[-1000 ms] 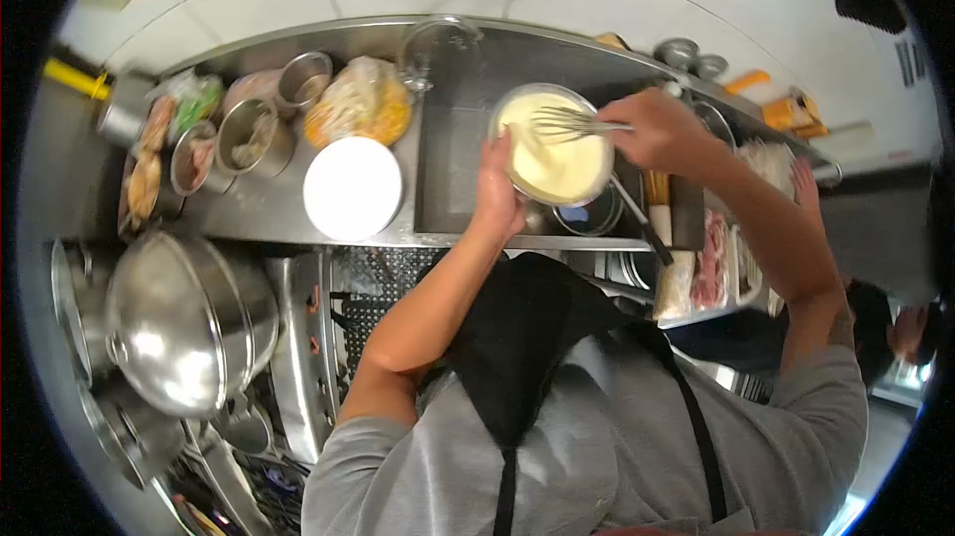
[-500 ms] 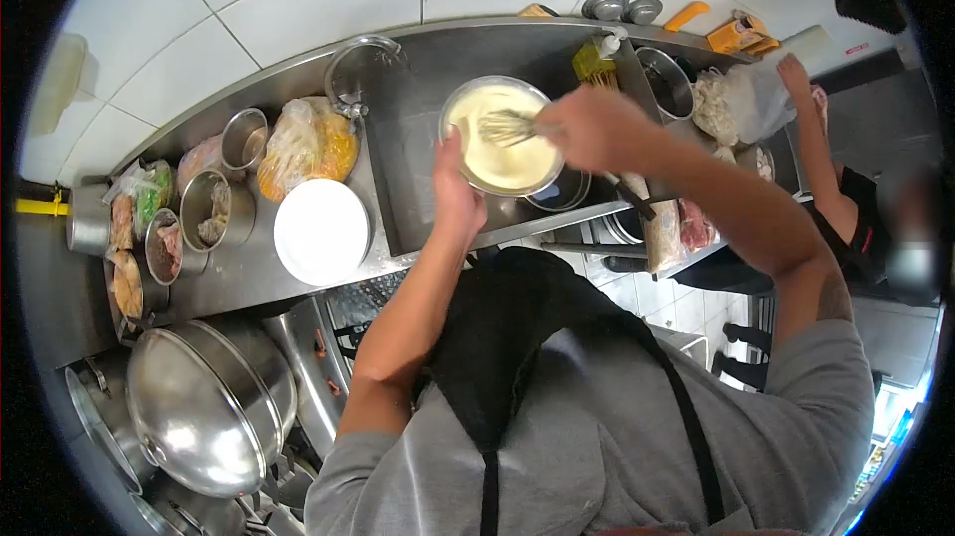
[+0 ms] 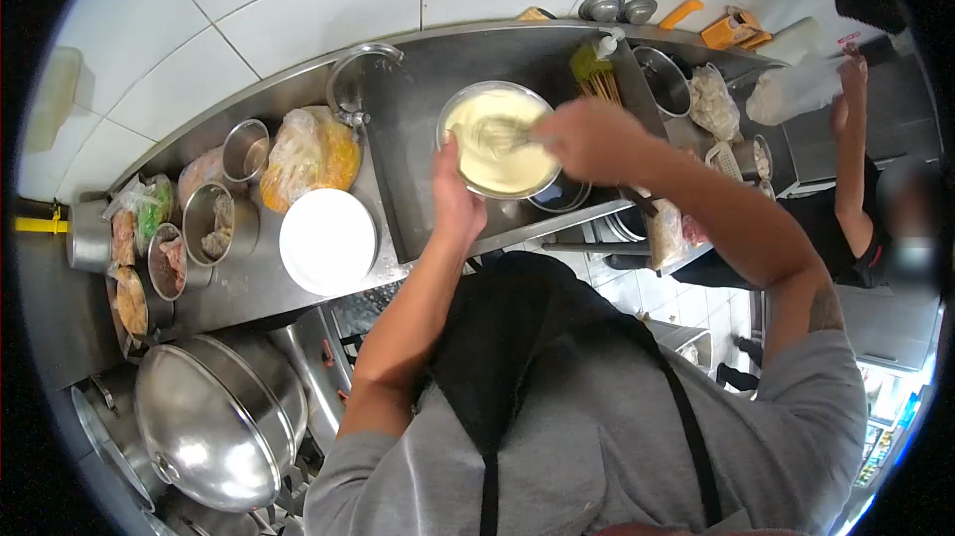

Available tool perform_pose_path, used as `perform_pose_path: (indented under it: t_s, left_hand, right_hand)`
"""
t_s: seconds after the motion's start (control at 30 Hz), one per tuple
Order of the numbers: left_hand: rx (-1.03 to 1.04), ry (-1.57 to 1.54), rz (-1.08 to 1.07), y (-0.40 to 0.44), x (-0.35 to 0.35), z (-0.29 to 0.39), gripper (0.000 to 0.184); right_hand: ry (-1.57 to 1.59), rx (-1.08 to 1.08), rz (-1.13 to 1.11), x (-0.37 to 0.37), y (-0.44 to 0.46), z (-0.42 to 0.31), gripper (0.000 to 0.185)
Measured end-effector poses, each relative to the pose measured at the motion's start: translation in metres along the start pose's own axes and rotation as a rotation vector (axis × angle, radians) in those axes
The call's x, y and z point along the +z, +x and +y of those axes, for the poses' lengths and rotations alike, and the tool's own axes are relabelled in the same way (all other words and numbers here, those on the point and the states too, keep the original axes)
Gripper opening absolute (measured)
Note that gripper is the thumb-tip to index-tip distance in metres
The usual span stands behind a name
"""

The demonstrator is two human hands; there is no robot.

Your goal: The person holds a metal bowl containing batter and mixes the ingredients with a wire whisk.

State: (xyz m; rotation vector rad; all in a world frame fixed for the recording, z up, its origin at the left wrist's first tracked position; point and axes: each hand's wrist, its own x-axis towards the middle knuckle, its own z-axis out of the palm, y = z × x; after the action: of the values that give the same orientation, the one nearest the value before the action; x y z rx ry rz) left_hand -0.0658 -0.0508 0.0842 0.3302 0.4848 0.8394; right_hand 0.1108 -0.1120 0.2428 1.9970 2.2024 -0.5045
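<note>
A round metal bowl of pale yellow creamy mixture is held over the steel sink. My left hand grips the bowl's near left side, thumb on the rim. In my right hand is a wire whisk, its wires dipped in the mixture and blurred by motion. The fingers are closed around the whisk's handle, which they mostly hide. Beneath the bowl's right edge, part of a dark round pot shows in the sink.
Left of the sink are a white plate stack, a bag with yellow contents and metal containers of food. A curved faucet rises behind. At right, another person's arm holds a plastic bag. A large domed lid sits lower left.
The whisk has shifted slightly within the bowl, and my right hand has moved a little. At right, the other person has moved the clear bag farther right, away from the bag of pale pieces.
</note>
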Motion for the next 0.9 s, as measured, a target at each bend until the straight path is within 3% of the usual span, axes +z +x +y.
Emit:
perform_pose_path:
  t_s: [0.07, 0.17, 0.3, 0.57, 0.67, 0.9]
  left_hand:
    - [-0.023, -0.037, 0.028, 0.002, -0.011, 0.007, 0.052]
    - [-0.020, -0.012, 0.039, -0.003, -0.010, 0.010, 0.052]
    - [0.017, -0.042, 0.012, 0.005, -0.005, 0.008, 0.050]
    - [0.061, 0.028, 0.014, 0.005, 0.005, 0.019, 0.049]
    - [0.065, 0.043, 0.021, 0.010, 0.004, 0.020, 0.050]
    - [0.024, 0.080, -0.007, 0.012, 0.001, 0.020, 0.052]
  right_hand:
    - [0.059, -0.039, -0.088, -0.008, -0.005, -0.010, 0.023]
    - [-0.022, 0.067, -0.036, -0.026, -0.004, 0.007, 0.023]
    - [0.109, -0.032, 0.023, -0.009, -0.005, -0.011, 0.025]
    - [0.305, 0.192, 0.529, 0.041, 0.005, -0.039, 0.025]
    - [0.385, 0.082, 0.690, 0.049, 0.006, -0.039, 0.023]
    - [0.414, 0.174, 0.662, 0.043, 0.001, -0.037, 0.026]
